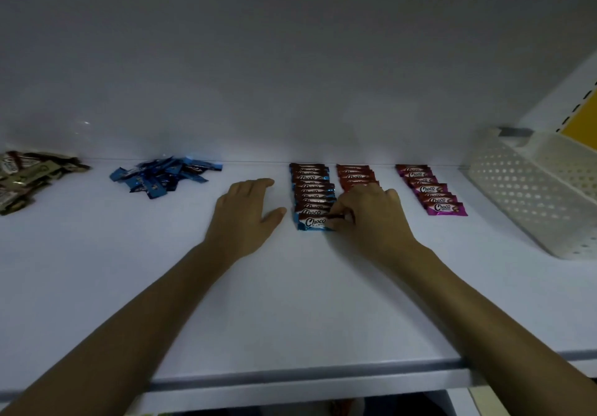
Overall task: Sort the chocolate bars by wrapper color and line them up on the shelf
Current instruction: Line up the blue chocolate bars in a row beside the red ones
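At the far left of the white shelf (290, 302) lies a beige-brown heap (26, 180) of bars, its colour hard to judge in the dim light. To its right, near the back wall (290, 76), sits a blue pile (164, 176) of unsorted bars lying at all angles. Next comes the left hand (245, 218), palm down on the shelf, its grip wide, fingers straight and thumb spread, holding nothing. Just beside its thumb runs the blue-edged row (311, 189) of Choco bars, overlapping from the back wall toward the front edge. The front bar (315, 222) of that row lies flat on the shelf, and the right hand (371, 218) has its grip narrow on that bar's right end, fingertips curled and pinching the wrapper. Behind the right hand is the red row (355, 173), partly hidden by it. Further right, across a gap, lies the purple row (429, 189), and beyond it a white perforated basket (529, 196) at the shelf's right end.
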